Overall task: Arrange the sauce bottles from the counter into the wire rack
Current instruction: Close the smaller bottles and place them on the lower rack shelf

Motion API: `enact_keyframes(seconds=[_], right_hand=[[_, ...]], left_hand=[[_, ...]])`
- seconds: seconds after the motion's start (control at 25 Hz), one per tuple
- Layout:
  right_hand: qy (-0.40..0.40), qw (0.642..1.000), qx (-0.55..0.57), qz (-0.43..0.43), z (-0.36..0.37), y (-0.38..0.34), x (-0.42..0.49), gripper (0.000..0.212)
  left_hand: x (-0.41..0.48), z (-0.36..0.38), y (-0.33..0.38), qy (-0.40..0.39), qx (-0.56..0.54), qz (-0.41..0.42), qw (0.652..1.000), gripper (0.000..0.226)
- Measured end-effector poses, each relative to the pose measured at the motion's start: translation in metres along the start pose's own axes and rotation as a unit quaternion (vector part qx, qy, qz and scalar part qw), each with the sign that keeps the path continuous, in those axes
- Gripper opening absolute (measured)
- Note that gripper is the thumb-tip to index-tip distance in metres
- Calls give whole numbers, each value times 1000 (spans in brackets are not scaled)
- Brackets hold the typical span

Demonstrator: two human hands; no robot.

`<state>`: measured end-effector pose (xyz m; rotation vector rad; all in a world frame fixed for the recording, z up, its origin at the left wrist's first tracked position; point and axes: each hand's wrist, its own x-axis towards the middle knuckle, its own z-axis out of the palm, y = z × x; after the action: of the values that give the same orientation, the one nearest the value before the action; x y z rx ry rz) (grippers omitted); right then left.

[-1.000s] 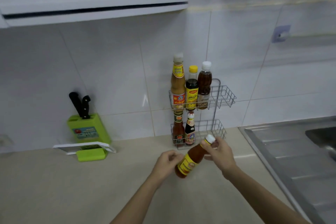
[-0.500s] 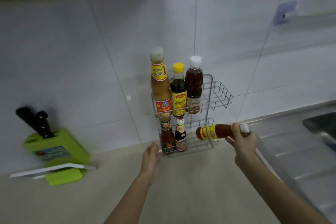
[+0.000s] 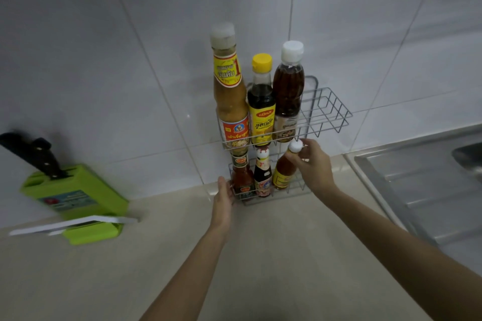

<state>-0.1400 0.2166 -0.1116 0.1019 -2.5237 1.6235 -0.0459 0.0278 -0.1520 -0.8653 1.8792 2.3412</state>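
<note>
Bottle [image 3: 283, 172] tilted in the rack's [image 3: 326, 109] lower tier, third along.
Right hand [image 3: 311, 164] pinches its white cap; left hand [image 3: 224, 194], fingers loose, steadies the rack's left edge.

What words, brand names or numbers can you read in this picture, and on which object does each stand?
"1": neck label of the tall tan sauce bottle, beside Thai script.
Thai script, yellow label: dark yellow-capped bottle.
Too blurred to read: labels on the brown white-capped bottle, the three lower-shelf bottles and the green knife block.
</note>
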Motion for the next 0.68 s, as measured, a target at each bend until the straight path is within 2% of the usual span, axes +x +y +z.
enact_keyframes(seconds=[0.2,0.4,0.68], right_hand=[[-33,996,-78,-32,11,1,-1,30],[-21,996,-87,-20,13,4,-4,30],[-56,992,-104,-36,13,3,-6,25]], left_hand=[[3,1,-2,-3,8,-1,1000,63],[6,-2,-8,-14,56,5,998,66],[3,-3,-3,-38,128,0,991,70]])
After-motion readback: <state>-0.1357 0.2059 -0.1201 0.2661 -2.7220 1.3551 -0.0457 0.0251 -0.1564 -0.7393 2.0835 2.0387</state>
